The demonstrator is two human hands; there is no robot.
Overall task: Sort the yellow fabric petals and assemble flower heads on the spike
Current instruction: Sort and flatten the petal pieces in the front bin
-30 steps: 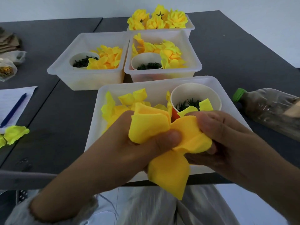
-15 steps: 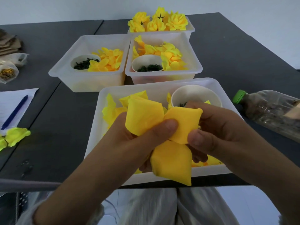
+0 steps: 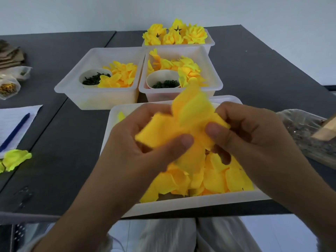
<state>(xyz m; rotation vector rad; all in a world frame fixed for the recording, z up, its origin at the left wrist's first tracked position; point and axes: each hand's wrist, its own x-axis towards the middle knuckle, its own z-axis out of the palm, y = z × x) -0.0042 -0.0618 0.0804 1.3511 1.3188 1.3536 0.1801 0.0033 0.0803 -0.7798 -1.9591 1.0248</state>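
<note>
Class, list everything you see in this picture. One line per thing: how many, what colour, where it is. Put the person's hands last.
table: one, dark grey, under everything
tubs: four, clear white; near, two in the middle, one at the far end
loose petals: many, yellow, in the near tub and both middle tubs
finished flowers: several, yellow, in the far tub
cups: two visible, white, holding dark green bits, one in each middle tub
petal bunch: one, yellow, held above the near tub
stray petals: a few, pale yellow, left table edge
paper: one sheet, white, left
pen: one, blue, on the paper
bottle: one, clear plastic, right
bags: two, clear, far left
left hand: pinches the bunch
right hand: pinches the bunch
</note>
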